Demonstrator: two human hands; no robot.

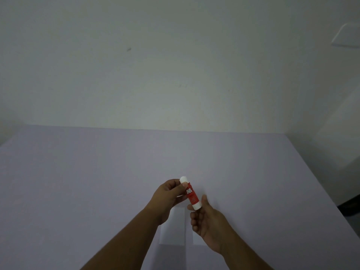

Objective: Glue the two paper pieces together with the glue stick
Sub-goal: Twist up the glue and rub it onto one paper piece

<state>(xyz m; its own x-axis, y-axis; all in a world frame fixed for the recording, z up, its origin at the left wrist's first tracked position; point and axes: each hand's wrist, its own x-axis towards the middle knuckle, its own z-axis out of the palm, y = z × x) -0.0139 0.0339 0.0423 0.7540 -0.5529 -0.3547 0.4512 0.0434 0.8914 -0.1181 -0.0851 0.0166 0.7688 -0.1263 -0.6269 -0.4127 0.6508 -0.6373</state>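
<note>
- You are holding the glue stick [191,195] above the table [78,182] with both hands, near the middle of the view.
- Your left hand [169,193] is closing around the upper end, with the thumb and fingers pinching the white cap [183,179].
- Your right hand [206,217] is gripping the white base of the stick between thumb and fingertips, with the other fingers curling loosely under it.
- The stick is tilting, cap end pointing up and to the left, base end down and to the right; its red label is facing you.
- The cap is sitting on the stick; whether it is loosening, you cannot tell.
- Two white paper pieces are lying flat on the table beneath your hands: the left paper [173,228] is showing between your forearms, and the right paper [197,239] is lying just beside it, mostly hiding under your right hand.
- A narrow strip of table is separating the two papers.
- A pale wall [175,65] is rising behind the table.
</note>
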